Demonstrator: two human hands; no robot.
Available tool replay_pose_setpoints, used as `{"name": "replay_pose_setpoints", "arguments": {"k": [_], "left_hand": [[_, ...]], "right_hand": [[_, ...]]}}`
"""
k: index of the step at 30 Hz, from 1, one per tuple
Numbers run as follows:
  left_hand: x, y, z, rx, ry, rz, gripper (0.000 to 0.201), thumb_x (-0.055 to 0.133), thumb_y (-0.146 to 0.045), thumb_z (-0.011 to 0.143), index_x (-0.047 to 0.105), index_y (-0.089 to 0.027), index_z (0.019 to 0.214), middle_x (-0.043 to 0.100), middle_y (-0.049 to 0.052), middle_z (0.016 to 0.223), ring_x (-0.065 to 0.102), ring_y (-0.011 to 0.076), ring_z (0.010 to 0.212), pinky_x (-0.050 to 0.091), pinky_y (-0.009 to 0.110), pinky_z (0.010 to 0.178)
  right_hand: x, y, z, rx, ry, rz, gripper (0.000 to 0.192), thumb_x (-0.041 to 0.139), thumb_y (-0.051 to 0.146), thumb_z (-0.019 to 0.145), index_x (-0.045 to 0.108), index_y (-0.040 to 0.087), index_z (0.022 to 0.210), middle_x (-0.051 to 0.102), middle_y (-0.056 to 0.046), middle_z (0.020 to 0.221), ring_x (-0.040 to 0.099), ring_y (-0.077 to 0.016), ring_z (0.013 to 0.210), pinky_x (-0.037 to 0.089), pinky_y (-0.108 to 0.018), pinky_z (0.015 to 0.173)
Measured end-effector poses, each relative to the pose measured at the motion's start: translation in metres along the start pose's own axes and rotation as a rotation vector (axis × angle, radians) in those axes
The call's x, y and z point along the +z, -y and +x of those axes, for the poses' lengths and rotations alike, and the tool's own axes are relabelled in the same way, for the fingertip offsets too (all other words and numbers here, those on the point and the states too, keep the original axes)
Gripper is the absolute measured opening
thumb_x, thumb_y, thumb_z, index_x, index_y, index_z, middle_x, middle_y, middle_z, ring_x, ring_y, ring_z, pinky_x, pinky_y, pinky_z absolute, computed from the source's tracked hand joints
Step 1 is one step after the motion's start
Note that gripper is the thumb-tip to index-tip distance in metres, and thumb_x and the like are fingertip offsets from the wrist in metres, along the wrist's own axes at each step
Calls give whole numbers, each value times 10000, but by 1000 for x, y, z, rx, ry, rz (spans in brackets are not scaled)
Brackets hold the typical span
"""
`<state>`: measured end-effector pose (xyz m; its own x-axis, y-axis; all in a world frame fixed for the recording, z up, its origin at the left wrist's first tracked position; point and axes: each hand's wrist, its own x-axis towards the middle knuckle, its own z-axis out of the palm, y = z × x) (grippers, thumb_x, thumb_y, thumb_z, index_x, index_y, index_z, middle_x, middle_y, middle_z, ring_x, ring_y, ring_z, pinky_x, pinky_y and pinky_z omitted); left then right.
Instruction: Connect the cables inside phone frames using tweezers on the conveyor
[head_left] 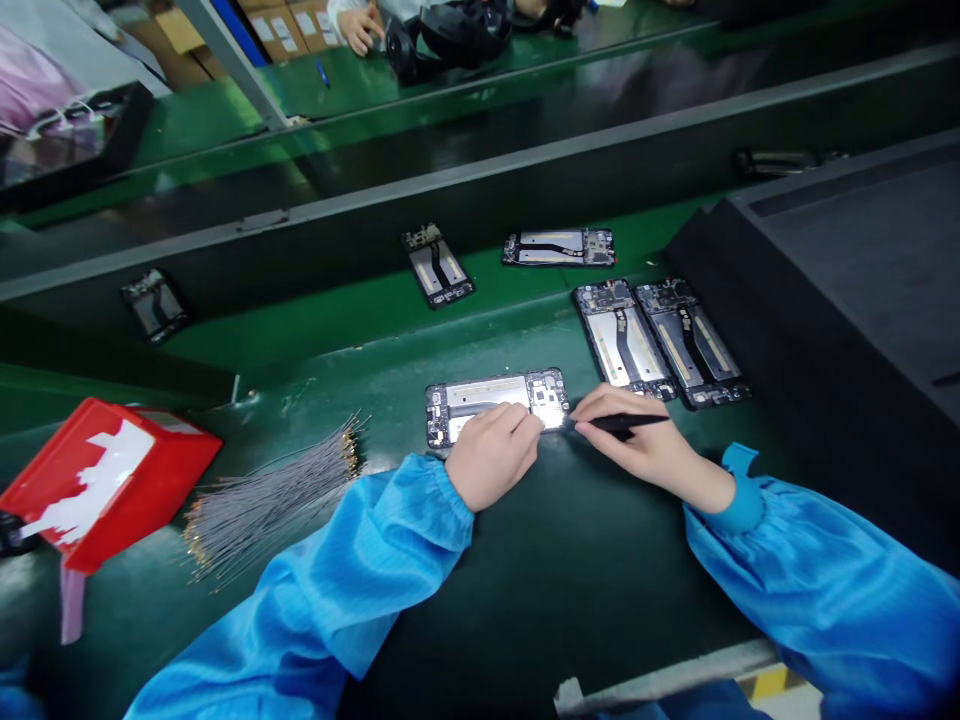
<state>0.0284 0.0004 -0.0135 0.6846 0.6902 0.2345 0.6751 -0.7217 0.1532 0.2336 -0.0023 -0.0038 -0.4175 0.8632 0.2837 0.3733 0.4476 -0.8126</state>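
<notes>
An opened phone (491, 388) lies sideways on the green bench in front of me, its inner board bare at the right end. My left hand (495, 450) rests over its lower edge with fingers curled and pressed together; whether a small part is pinched under the fingertips is hidden. From the right, my right hand (637, 440) grips slim black tweezers (626, 422), their tip at the phone's lower right corner. Left of my hands lies a bundle of thin grey cables (281, 495) with gold-coloured ends.
Two opened phones (621, 335) lie side by side at the right, by a black tray (862, 260). More opened phones (439, 265) lie along the lower green strip behind. A red bin (112, 480) stands at left. Across the divider, another person's hand (361, 28) is visible.
</notes>
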Motion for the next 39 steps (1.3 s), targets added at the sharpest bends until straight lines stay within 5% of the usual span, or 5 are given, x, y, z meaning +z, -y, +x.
{"name": "replay_pose_setpoints", "arguments": {"k": [12, 22, 29, 39], "left_hand": [[1, 1, 2, -21, 5, -45, 176, 376, -181, 848, 528, -164, 762, 506, 15, 715, 486, 143, 692, 413, 248, 628], [1, 3, 3, -46, 16, -83, 148, 396, -178, 837, 532, -167, 779, 515, 20, 723, 510, 148, 700, 430, 251, 638], [-3, 3, 7, -103, 40, -119, 125, 411, -153, 825, 536, -163, 832, 545, 33, 781, 541, 154, 743, 461, 257, 678], [-4, 4, 7, -104, 15, -200, 210, 410, -143, 824, 577, -173, 947, 545, 41, 809, 545, 152, 760, 475, 260, 684]], "right_hand": [[6, -1, -5, -152, 53, -177, 84, 508, 125, 796, 545, 188, 837, 574, -57, 817, 537, -166, 760, 456, -321, 668], [-7, -2, 12, 0, 16, 69, 130, 444, 172, 841, 569, 199, 821, 594, -58, 896, 569, -168, 868, 460, -355, 787], [-9, -11, 34, -126, 307, -381, 524, 524, 164, 743, 419, 228, 1252, 441, -98, 1270, 399, -262, 1167, 368, -465, 941], [-8, -6, 40, -133, 349, -409, 556, 537, 134, 705, 380, 177, 1236, 480, -110, 1176, 421, -255, 1125, 400, -422, 911]]}}
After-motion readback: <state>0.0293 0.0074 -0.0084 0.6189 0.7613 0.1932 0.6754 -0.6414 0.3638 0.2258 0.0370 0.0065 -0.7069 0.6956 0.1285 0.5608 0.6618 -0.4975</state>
